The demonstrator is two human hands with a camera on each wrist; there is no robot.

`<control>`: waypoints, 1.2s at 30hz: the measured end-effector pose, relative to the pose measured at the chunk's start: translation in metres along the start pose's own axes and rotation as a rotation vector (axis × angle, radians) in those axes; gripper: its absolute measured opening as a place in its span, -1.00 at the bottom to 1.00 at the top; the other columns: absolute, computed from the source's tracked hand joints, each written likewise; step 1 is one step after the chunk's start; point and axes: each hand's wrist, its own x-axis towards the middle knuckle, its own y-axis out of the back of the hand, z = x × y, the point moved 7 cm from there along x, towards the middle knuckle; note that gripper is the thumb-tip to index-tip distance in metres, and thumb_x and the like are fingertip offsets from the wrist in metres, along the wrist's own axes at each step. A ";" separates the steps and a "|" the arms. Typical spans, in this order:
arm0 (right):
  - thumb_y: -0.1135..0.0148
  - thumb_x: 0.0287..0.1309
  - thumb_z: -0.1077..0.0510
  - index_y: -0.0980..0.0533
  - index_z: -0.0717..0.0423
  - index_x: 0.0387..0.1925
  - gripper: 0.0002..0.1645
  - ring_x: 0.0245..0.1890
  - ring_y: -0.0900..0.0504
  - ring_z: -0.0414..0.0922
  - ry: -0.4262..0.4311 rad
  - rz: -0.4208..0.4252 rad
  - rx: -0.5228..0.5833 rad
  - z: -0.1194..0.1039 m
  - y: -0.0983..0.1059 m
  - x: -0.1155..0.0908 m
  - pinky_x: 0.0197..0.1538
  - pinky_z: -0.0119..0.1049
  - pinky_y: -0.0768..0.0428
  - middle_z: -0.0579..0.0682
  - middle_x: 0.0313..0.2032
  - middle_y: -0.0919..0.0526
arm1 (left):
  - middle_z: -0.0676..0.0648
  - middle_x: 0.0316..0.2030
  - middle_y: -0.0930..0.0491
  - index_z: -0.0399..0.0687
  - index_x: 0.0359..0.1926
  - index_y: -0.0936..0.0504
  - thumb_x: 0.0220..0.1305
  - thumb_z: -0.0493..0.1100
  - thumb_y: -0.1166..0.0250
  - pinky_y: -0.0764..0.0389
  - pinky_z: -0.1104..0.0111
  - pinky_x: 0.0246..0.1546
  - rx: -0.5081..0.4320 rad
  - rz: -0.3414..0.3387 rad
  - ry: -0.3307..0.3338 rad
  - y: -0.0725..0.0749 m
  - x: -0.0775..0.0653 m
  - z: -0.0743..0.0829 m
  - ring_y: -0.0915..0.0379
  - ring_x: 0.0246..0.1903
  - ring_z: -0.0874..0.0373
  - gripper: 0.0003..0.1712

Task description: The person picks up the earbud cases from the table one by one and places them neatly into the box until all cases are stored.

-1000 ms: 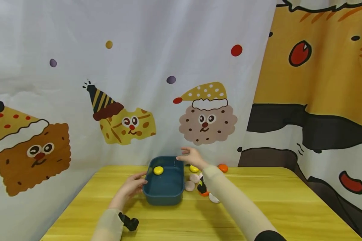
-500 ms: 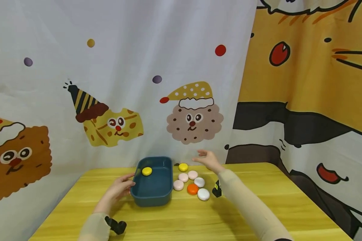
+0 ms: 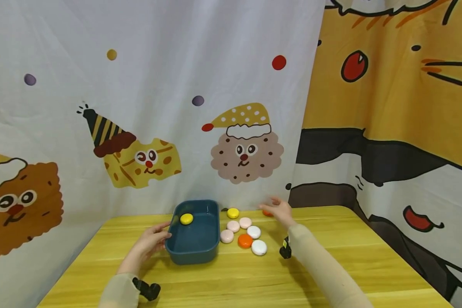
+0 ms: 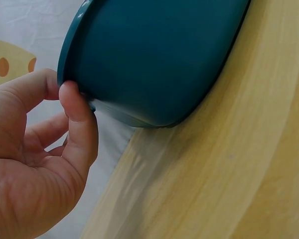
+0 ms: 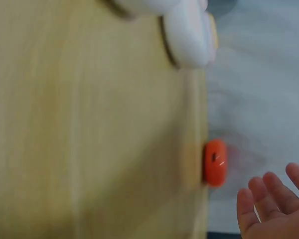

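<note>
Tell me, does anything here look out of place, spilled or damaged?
One orange disc looks a bit out of place: it sits alone at the far edge of the table, near the right hand's fingers, while the other loose discs lie grouped beside the box. I see no spill or damage.

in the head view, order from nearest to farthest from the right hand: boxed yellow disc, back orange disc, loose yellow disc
1. Back orange disc: partly behind the right hand
2. Loose yellow disc: right of the box
3. Boxed yellow disc: inside, farthest left
</note>
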 end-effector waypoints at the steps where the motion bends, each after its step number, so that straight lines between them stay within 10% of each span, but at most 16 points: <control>1: -0.48 -0.04 -0.16 -0.25 0.28 0.37 0.07 0.29 -0.28 0.23 -0.012 0.006 0.006 0.006 0.001 0.002 0.26 0.09 -0.32 0.36 0.31 -0.27 | -0.18 -0.26 -0.49 -0.37 0.41 -0.17 0.28 -0.36 -0.14 -0.52 0.42 -0.51 0.001 0.006 0.002 0.000 0.000 0.000 -0.37 -0.52 0.18 -0.30; 36: -0.47 -0.02 0.12 -0.36 0.47 0.21 -0.17 0.23 -0.31 0.29 -0.055 0.046 -0.076 0.054 -0.002 0.040 0.29 0.06 -0.26 0.42 0.19 -0.38 | -0.12 -0.31 -0.48 -0.40 0.40 -0.17 0.26 -0.38 -0.16 -0.51 0.45 -0.52 -0.027 -0.002 -0.015 -0.001 0.004 -0.002 -0.46 -0.47 0.16 -0.29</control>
